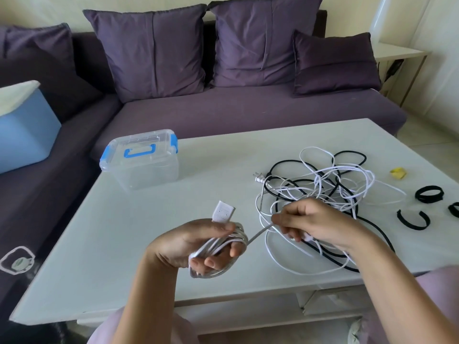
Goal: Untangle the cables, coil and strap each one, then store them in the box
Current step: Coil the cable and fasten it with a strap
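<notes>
Off the table's (149, 219) left edge, a blue container (22, 135) sat on the purple sofa (248, 115). Clear box (141, 162) with blue handle and latches stood on the table's far-left corner, lid on, well apart from the cables. Above the table's near edge, left of centre, my left hand (196, 242) was curled round a white coil (239, 233), with several loops across the palm and fingers closed over them. White socket end (222, 211) stuck up past my thumb. One taut run (258, 234) of that cable went from the coil to my right hand (315, 219), which pinched it between thumb and fingertips over the table's near-right part. Under and beyond that hand lay the tangle (323, 192), white and black cables mixed, on the table's right half. White plug (258, 178) poked out toward the table's centre. Near the table's right edge: small yellow piece (398, 173), then loose black straps (429, 193), three in view, one cut off by the frame.
</notes>
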{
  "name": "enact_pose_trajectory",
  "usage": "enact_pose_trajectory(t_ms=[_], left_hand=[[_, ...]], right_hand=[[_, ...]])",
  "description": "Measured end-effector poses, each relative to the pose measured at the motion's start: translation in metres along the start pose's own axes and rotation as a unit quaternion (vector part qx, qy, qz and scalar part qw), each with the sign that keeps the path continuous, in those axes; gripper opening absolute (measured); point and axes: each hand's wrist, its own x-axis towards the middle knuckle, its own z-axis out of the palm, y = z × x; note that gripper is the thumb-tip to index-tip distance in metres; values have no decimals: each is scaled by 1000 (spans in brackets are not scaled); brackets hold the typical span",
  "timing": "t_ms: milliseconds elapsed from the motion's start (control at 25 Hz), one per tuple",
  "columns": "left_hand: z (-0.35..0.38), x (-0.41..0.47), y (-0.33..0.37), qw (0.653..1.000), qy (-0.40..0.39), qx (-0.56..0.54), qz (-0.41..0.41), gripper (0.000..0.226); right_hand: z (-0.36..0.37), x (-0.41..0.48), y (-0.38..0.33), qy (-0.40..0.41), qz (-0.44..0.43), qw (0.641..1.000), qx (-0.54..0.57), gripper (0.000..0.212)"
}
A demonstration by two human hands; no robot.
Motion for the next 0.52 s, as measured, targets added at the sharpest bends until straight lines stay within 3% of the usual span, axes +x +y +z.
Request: enact_pose_trajectory(t_ms=[120, 280, 520], left_hand=[[2, 12, -3, 985, 118, 117, -41, 41], [7, 24, -6, 955, 223, 184, -69, 48], [13, 43, -9, 910, 383, 152, 28, 66]], right_hand=[[6, 0, -8, 80, -17, 996, -21, 29], [25, -2, -23, 173, -42, 980, -89, 27], [58, 2, -25, 230, -121, 942, -214, 19]])
